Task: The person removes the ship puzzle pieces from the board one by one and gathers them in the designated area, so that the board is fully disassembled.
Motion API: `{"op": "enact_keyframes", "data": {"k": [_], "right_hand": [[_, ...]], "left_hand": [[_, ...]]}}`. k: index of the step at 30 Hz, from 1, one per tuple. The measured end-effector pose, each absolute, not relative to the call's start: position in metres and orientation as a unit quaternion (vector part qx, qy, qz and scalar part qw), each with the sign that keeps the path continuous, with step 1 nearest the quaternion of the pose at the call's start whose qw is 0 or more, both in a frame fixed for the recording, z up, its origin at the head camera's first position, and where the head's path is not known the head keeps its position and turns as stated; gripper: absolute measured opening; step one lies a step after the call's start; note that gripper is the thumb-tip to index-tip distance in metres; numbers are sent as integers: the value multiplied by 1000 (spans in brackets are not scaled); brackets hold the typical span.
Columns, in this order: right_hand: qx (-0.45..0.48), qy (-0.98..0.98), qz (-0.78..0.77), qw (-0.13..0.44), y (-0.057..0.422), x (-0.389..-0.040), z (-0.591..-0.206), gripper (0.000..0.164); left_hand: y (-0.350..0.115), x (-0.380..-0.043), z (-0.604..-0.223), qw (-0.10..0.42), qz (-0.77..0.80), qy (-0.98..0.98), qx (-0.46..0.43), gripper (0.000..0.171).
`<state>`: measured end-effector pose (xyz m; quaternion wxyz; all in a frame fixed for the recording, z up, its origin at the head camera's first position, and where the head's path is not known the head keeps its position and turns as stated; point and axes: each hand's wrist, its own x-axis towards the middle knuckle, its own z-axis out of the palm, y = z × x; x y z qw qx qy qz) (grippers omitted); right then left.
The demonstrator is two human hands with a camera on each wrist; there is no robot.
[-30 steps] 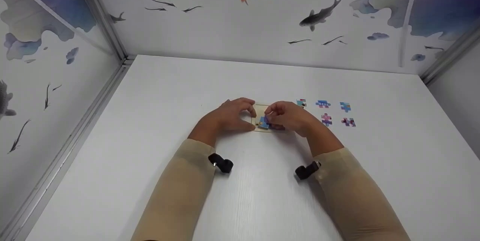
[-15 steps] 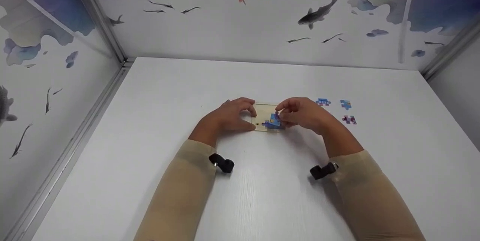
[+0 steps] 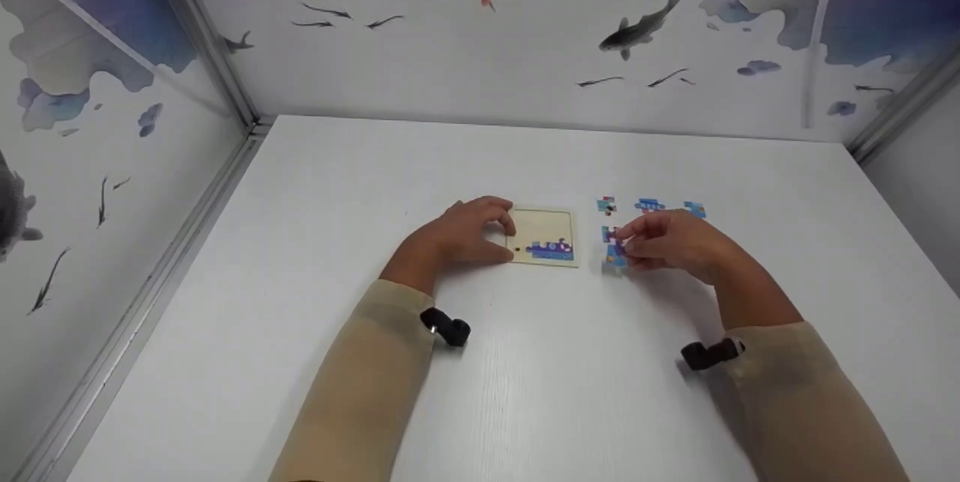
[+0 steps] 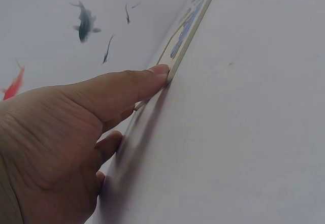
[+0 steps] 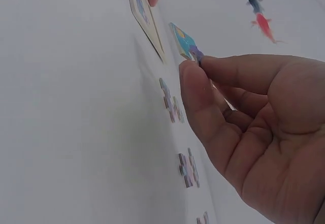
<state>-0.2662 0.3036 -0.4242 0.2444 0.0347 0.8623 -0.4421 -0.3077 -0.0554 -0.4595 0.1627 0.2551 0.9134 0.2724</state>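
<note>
A shallow wooden puzzle tray (image 3: 540, 223) lies on the table, with joined blue and purple puzzle pieces (image 3: 551, 251) along its near side. My left hand (image 3: 474, 231) holds the tray by its left edge. In the left wrist view, the thumb (image 4: 158, 71) presses on the tray's corner. Right of the tray, my right hand (image 3: 679, 248) pinches a blue puzzle piece (image 5: 182, 38) with a yellow patch and a purple tab between thumb and index finger. The right wrist view has this piece raised above the table, beyond the loose pieces.
Loose jigsaw pieces lie right of the tray: one at the back left (image 3: 606, 205), a blue one (image 3: 649, 204), another (image 3: 695, 209) partly behind my right hand, and a pink one (image 3: 609, 234) near the held piece. A patterned wall (image 3: 510, 55) stands behind the table.
My right hand has moved right, carrying the blue piece from over the tray to beside the loose pieces. The tray's inside now shows more fully. My left hand has stayed at the tray's edge.
</note>
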Motion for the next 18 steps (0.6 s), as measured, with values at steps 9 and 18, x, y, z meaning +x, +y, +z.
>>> {"op": "enact_keyframes", "data": {"k": [9, 18], "right_hand": [[44, 878, -395, 266, 308, -266, -430, 29], [35, 900, -347, 261, 304, -265, -430, 26]], "left_hand": [[-56, -309, -461, 167, 261, 915, 256, 29], [-55, -312, -463, 163, 263, 914, 264, 29]]}}
